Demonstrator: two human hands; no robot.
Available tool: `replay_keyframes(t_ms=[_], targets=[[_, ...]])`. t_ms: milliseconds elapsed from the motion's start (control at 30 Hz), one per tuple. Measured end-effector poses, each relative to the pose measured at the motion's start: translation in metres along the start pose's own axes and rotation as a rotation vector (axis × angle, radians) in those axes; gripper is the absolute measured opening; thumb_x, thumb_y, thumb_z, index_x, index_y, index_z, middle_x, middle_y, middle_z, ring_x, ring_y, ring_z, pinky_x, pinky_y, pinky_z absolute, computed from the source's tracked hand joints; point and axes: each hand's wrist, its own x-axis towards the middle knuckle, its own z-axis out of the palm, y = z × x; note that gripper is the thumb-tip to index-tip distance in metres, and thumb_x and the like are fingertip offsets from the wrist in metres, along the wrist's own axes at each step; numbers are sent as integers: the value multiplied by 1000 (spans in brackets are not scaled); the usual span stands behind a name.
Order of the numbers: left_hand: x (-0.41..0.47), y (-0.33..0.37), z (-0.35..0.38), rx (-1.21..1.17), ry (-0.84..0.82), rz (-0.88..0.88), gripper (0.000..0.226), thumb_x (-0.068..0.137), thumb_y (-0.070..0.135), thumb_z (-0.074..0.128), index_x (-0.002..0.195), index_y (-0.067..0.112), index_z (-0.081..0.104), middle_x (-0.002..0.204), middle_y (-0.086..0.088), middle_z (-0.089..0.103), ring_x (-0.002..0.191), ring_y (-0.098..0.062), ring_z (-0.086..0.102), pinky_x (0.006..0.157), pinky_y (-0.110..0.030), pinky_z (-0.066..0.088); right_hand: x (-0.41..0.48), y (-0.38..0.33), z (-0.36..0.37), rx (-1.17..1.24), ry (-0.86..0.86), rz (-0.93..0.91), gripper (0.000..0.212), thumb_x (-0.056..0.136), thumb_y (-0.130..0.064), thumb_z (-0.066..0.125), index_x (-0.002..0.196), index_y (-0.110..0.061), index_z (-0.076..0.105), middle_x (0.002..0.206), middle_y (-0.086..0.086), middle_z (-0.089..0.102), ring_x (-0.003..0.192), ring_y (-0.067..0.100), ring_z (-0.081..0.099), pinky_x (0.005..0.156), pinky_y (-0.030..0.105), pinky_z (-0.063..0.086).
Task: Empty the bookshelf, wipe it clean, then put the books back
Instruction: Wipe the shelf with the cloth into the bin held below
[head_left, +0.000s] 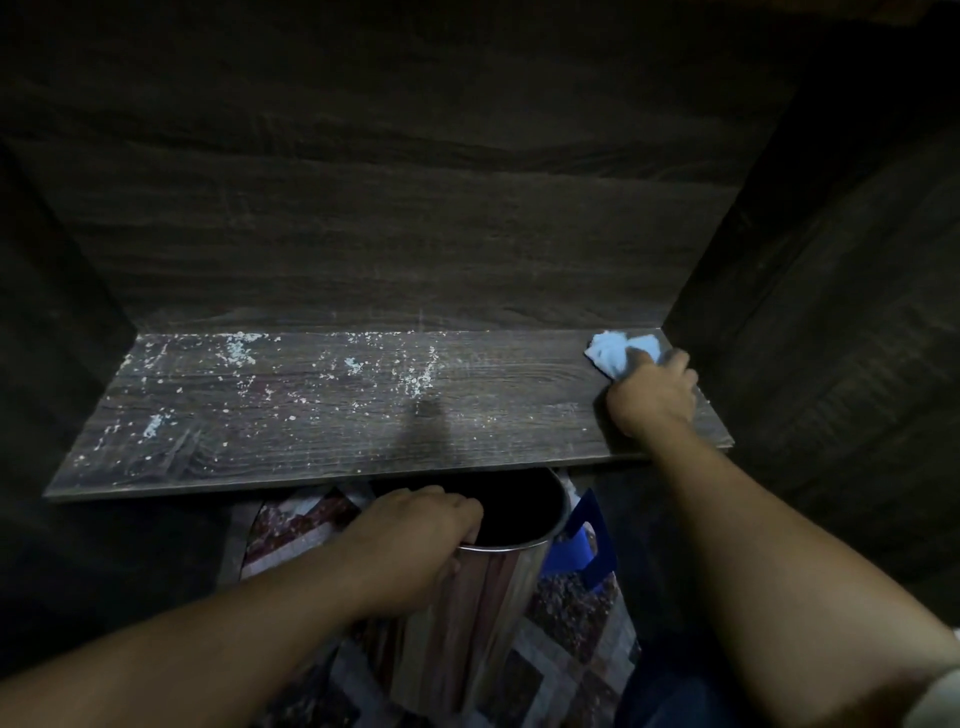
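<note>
Your right arm was stretched forward and out to the right, over the shelf (363, 415) of the bookshelf. Your right hand (654, 395) lay palm down at the far right end of that shelf, close to the corner where the back wall (363, 234) met the right wall (805, 312). Its grip was closed on a light blue cloth (618, 353). The fingers were curled over the cloth. The cloth stuck out in a bunch past the fingertips and touched the wood.

Your left arm was stretched forward lower down, below the front edge of the shelf. Your left hand (415, 540) was bent at the wrist. Its grip was closed on the rim of a shiny metal bin (483, 613), with the fingers hooked over the rim into the dark inside. The bin's open top sat just under the front edge of the shelf, near the middle.

The shelf was dark wood, right in front of you. Small white bits (239, 351) were spread over its left part and its middle. There were fewer near your right hand.

A blue bag (587, 545) with a cut-out handle stood just beside the bin, on its right. Under both was a patterned floor (566, 670) of dark and pale squares.
</note>
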Motion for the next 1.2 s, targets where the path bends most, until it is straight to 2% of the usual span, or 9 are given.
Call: replay_keyframes(t_ms=[167, 333, 533, 800, 900, 967, 1033, 1100, 1200], targets=[[-1, 2, 4, 25, -4, 4, 19, 91, 28, 53, 109, 27, 47, 113, 6, 56, 108, -15, 48, 86, -29, 37, -3, -14, 9, -49, -118, -170, 54, 95, -35, 39, 148, -25, 32, 147, 20, 31, 128, 40, 29, 105, 44, 28], [-3, 1, 7, 23, -14, -5, 19, 90, 29, 55, 107, 29, 46, 113, 7, 56, 108, -14, 48, 85, -30, 37, -31, -48, 22, -58, -209, -461, 54, 93, -33, 39, 147, -26, 36, 141, 20, 40, 125, 37, 34, 105, 38, 24], [-6, -3, 8, 36, -14, 20, 19, 88, 30, 56, 103, 29, 46, 110, 7, 57, 106, -15, 49, 84, -30, 37, -69, -69, 21, -46, -318, -694, 51, 98, -25, 41, 149, -26, 36, 147, 17, 35, 132, 32, 28, 108, 29, 17], [-16, -5, 7, 33, -36, 27, 19, 88, 31, 57, 104, 30, 46, 111, 9, 55, 108, -13, 48, 86, -29, 38, -96, -64, 11, 78, -460, -772, 48, 96, -19, 49, 142, -29, 48, 147, 7, 38, 137, 27, 29, 111, 28, 16], [-17, -6, 8, 43, -40, 23, 20, 88, 32, 57, 105, 29, 47, 111, 9, 56, 107, -13, 49, 86, -29, 39, -104, -61, 2, 110, -549, -754, 46, 96, -16, 49, 140, -30, 50, 148, 7, 37, 137, 27, 31, 109, 30, 24], [-19, -7, 8, 44, -38, 23, 20, 88, 33, 58, 105, 29, 47, 110, 9, 56, 107, -14, 49, 84, -30, 38, -107, -59, -5, 158, -619, -713, 46, 95, -13, 48, 137, -31, 53, 148, 3, 41, 133, 23, 39, 101, 25, 30], [-20, -7, 7, 47, -41, 23, 20, 88, 33, 58, 104, 29, 46, 109, 9, 56, 107, -14, 49, 83, -29, 36, -108, -57, -13, 210, -686, -653, 46, 94, -9, 47, 133, -31, 57, 139, -2, 51, 120, 17, 50, 90, 21, 35], [-20, -8, 6, 47, -40, 26, 20, 88, 33, 57, 104, 29, 46, 109, 8, 56, 107, -14, 49, 84, -29, 37, -104, -53, -22, 271, -751, -585, 45, 93, -6, 45, 130, -27, 60, 114, -2, 62, 99, 15, 56, 80, 22, 41], [-21, -8, 4, 39, -33, 34, 20, 88, 32, 57, 105, 29, 47, 110, 8, 56, 107, -13, 49, 84, -28, 37, -93, -47, -32, 489, -708, -450, 42, 92, -2, 44, 126, -20, 61, 90, 4, 66, 74, 17, 59, 68, 26, 48]])
